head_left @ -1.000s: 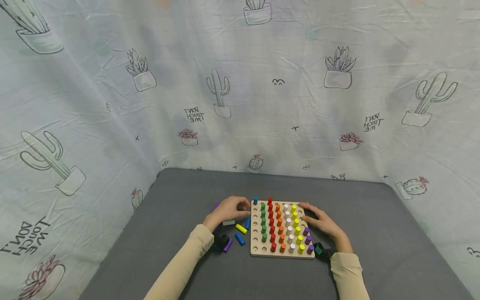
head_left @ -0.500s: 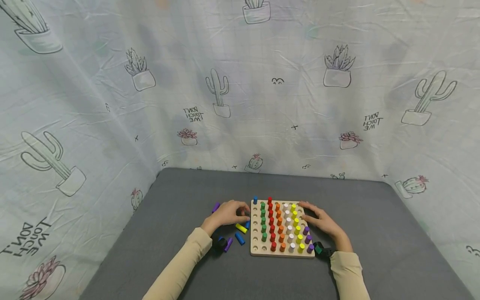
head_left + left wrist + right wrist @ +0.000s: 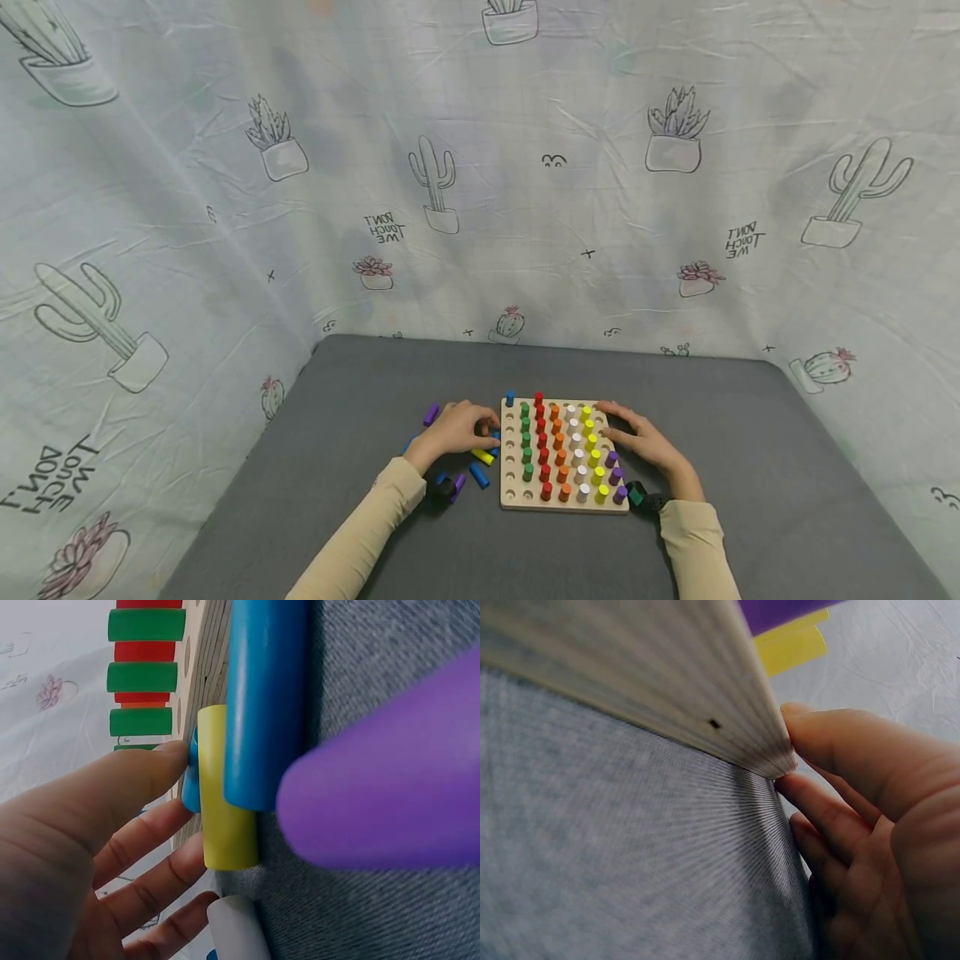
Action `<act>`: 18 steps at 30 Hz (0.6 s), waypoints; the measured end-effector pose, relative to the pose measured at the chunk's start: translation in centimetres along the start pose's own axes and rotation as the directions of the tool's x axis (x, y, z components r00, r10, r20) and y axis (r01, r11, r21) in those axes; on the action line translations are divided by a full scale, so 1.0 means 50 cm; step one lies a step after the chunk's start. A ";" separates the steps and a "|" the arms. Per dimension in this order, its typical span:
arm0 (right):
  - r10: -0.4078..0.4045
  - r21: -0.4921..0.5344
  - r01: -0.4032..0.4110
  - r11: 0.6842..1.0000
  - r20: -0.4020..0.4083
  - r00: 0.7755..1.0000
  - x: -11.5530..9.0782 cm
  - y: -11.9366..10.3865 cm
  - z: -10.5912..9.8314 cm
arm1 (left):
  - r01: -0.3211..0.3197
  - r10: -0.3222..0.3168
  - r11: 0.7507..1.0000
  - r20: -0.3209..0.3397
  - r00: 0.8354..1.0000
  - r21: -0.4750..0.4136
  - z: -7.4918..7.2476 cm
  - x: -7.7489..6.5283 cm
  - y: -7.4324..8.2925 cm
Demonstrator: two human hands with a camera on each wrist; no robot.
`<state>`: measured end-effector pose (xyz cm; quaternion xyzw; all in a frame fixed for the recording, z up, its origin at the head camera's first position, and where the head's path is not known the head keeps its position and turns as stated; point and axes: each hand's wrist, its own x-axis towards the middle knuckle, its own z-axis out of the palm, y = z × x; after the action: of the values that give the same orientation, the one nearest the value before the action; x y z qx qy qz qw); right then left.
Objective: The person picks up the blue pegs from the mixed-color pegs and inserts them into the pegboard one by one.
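A wooden pegboard [image 3: 555,508] carries upright rows of green, red, orange, white, yellow and purple pegs, with one blue peg [image 3: 510,399] at its far left corner. Left of the board, my left hand [image 3: 455,427] pinches a lying blue peg [image 3: 192,776] between thumb and index finger, close against the board's side. A yellow peg [image 3: 229,817] partly covers that blue peg in the left wrist view. My right hand [image 3: 648,442] holds the board's right edge near its far corner, thumb on the upper edge and fingers along the side.
Another blue peg [image 3: 266,705], a purple peg [image 3: 390,772] and a whitish peg [image 3: 238,926] lie around the left hand. Farther left is one more purple peg [image 3: 431,414]. The grey table [image 3: 405,367] meets a printed curtain [image 3: 510,208] behind.
My left hand has come down slightly toward the near side, over the loose pegs, and its thumb and index finger have closed on the blue peg. The right hand stays at the pegboard.
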<state>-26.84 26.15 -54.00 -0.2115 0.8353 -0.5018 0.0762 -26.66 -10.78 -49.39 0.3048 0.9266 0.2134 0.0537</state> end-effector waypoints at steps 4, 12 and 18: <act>-0.001 0.005 0.001 1.000 0.002 1.000 0.001 -0.002 0.000 | 0.017 -0.017 1.000 0.007 1.000 -0.001 0.004 0.002 -0.002; -0.011 0.023 0.011 1.000 0.005 1.000 0.001 -0.004 0.000 | 0.040 -0.040 0.999 0.010 0.999 -0.024 0.003 0.004 0.000; -0.012 0.027 0.012 1.000 0.008 1.000 -0.001 -0.004 -0.001 | 0.064 -0.064 0.997 0.009 0.998 -0.038 0.004 0.007 -0.002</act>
<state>-26.77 26.12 -53.81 -0.2177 0.8267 -0.5127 0.0795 -26.95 -10.59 -49.60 0.2748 0.9315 0.2280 0.0700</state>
